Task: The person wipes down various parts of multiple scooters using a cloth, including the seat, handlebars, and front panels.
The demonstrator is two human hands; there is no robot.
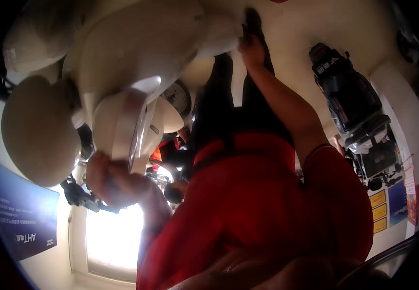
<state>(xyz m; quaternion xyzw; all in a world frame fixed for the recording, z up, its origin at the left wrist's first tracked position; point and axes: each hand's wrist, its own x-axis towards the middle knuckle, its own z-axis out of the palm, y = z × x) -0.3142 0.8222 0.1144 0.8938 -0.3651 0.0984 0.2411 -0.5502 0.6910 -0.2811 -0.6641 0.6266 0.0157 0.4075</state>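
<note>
On the left, my left hand (107, 180) is raised with its fingers curled, beside the lower end of a glossy cream panel (115, 123) of a scooter. Blur and shadow hide what its fingers close on. My right arm reaches down past my black trousers. Its hand (252, 50) is closed around a small dark object (244, 32), whose kind I cannot make out, close to the end of the cream scooter body (137, 41). A rounded cream part (40, 130) stands left of the panel.
A scooter wheel (176, 98) shows beyond the panel. Black scooters (352, 96) stand at the right, near a wall with yellow signs (379, 211). A blue poster (23, 217) and a bright window (114, 237) are at the lower left.
</note>
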